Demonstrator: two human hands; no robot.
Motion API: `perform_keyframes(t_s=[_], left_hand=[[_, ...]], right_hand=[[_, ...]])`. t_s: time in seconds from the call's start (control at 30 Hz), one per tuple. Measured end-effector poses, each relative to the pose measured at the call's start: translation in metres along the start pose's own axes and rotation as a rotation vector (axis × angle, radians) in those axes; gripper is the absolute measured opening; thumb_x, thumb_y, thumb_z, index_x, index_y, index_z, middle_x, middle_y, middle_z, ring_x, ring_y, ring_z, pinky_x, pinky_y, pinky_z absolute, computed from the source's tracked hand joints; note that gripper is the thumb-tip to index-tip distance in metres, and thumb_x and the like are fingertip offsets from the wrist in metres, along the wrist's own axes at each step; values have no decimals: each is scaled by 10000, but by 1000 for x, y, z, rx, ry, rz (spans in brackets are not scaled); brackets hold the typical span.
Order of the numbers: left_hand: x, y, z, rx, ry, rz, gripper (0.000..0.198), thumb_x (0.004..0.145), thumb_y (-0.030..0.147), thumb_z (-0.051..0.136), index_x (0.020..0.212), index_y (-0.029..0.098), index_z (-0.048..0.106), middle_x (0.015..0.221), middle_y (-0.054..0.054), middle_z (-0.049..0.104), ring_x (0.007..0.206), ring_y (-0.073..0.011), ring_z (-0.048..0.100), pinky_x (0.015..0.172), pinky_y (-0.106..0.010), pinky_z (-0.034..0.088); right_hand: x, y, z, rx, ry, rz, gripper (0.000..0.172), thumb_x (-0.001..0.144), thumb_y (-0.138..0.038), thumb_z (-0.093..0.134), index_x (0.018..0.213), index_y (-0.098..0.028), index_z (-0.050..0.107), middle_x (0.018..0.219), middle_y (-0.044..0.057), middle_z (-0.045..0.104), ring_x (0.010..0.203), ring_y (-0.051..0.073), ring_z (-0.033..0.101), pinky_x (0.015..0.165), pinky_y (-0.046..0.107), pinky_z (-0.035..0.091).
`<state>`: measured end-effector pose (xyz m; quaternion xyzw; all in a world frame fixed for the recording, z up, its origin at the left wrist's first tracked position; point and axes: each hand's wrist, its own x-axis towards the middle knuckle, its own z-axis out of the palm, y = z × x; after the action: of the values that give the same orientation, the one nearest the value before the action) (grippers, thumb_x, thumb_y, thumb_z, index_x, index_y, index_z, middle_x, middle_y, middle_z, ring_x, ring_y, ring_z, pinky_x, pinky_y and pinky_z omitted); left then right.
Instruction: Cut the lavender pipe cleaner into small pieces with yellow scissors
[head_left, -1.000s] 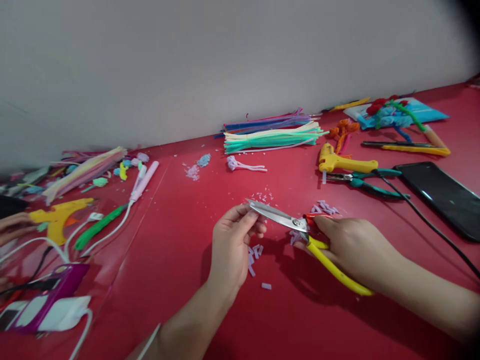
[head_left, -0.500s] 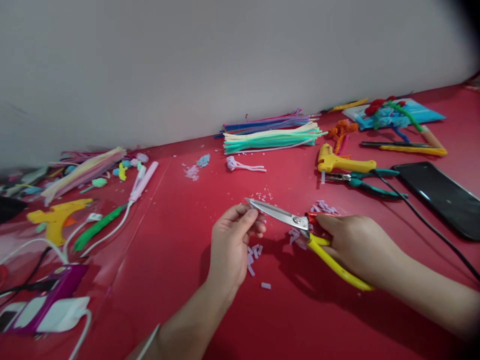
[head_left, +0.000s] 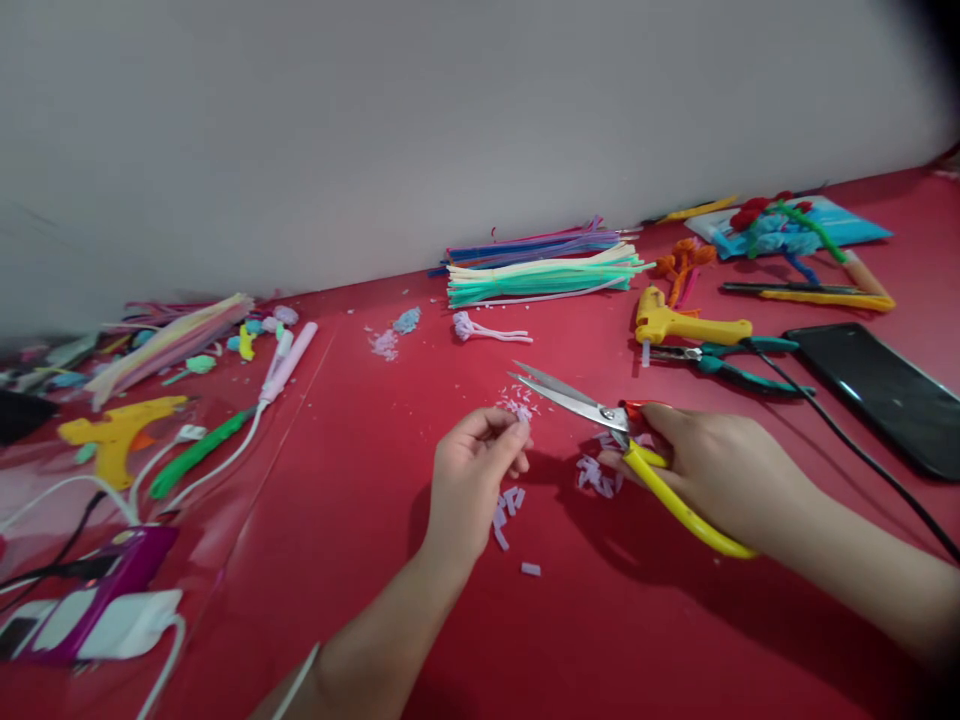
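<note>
My right hand (head_left: 720,470) grips scissors (head_left: 562,393) by their yellow and red handles; the blades are slightly parted and point left. My left hand (head_left: 476,465) is closed in a pinch of thumb and forefinger, below and left of the blade tips. Whatever it pinches is too small to make out. Tiny lilac trimmings (head_left: 519,405) lie just beyond its fingertips. Short lilac strips (head_left: 511,505) are scattered beside that hand, and more lilac pieces (head_left: 598,478) lie under the right hand. One lone lilac strip (head_left: 531,569) sits nearer to me.
A lilac fuzzy flower (head_left: 465,327) with pale stems lies farther back, before bundled pipe cleaners (head_left: 547,275). On the right are a yellow glue gun (head_left: 675,325), pliers (head_left: 720,365) and a black phone (head_left: 877,395). Leftward are another glue gun (head_left: 120,435), a pink iron (head_left: 291,362) and a power strip (head_left: 112,590).
The scissors have drawn away from my left fingertips, up and to the right, and their blades have parted. My left hand has shifted slightly right, still pinching.
</note>
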<state>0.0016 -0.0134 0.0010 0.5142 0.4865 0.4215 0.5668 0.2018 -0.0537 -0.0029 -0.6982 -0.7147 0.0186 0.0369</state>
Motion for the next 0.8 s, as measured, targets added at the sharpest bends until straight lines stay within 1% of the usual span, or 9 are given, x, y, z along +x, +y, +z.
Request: perform_keyframes(t_s=[0.1, 0.23, 0.27, 0.33, 0.4, 0.5, 0.57, 0.63, 0.8], left_hand=[[-4, 2, 4, 349, -109, 81, 107, 692, 246, 554, 738, 171, 616, 637, -2, 577, 562, -94, 505, 539, -205, 391], [-6, 6, 4, 513, -221, 170, 206, 727, 246, 508, 897, 211, 619, 709, -3, 589, 646, -114, 528, 605, -221, 402], [-4, 8, 2, 550, -212, 202, 163, 740, 257, 490, 798, 198, 631, 714, -8, 586, 672, -119, 529, 633, -227, 399], [2, 10, -6, 626, -188, 233, 213, 763, 259, 446, 630, 173, 588, 670, -7, 550, 670, -120, 517, 643, -234, 384], [7, 12, -15, 705, -197, 204, 99, 724, 206, 479, 705, 183, 573, 723, 0, 536, 660, -114, 495, 621, -231, 378], [9, 16, -25, 809, -297, 165, 214, 650, 123, 503, 836, 214, 555, 818, 6, 540, 690, -117, 483, 622, -228, 373], [7, 19, -29, 882, -420, 156, 149, 645, 129, 501, 754, 212, 560, 826, 5, 542, 714, -124, 492, 637, -234, 367], [5, 21, -31, 966, -484, 156, 68, 655, 165, 504, 674, 208, 552, 805, 6, 540, 707, -129, 497, 633, -241, 359], [1, 14, -31, 1120, -486, 196, 74, 653, 177, 496, 640, 207, 562, 771, -5, 537, 688, -140, 492, 611, -254, 340]], right_hand=[[2, 3, 0, 1, -5, 12, 362, 717, -564, 348, 664, -213, 420, 509, -1, 522, 420, 123, 428, 429, 233, 164], [4, 7, 1, 8, -4, 10, 343, 730, -546, 337, 688, -219, 429, 552, 9, 551, 453, 139, 460, 434, 235, 171], [5, 7, 1, 3, -6, 9, 345, 729, -548, 336, 682, -219, 429, 555, 11, 554, 456, 140, 462, 435, 237, 170], [5, 7, 2, -4, -10, 7, 356, 722, -556, 341, 670, -217, 433, 542, 11, 547, 447, 137, 452, 434, 241, 167], [5, 7, 2, -5, -9, -1, 368, 715, -565, 346, 669, -214, 447, 527, 9, 538, 434, 129, 437, 432, 242, 164], [4, 5, 3, -3, 3, -10, 385, 709, -576, 347, 675, -211, 464, 522, 8, 535, 425, 120, 420, 430, 242, 161], [5, 5, 3, -3, 8, -8, 390, 704, -583, 348, 673, -212, 465, 517, 6, 533, 419, 116, 410, 426, 240, 157], [5, 6, 3, -4, 10, -3, 394, 700, -589, 349, 667, -213, 462, 512, 3, 531, 416, 114, 405, 425, 238, 157], [6, 6, 3, -5, 12, -4, 412, 699, -601, 336, 668, -213, 468, 520, 9, 539, 417, 113, 407, 425, 236, 161]])
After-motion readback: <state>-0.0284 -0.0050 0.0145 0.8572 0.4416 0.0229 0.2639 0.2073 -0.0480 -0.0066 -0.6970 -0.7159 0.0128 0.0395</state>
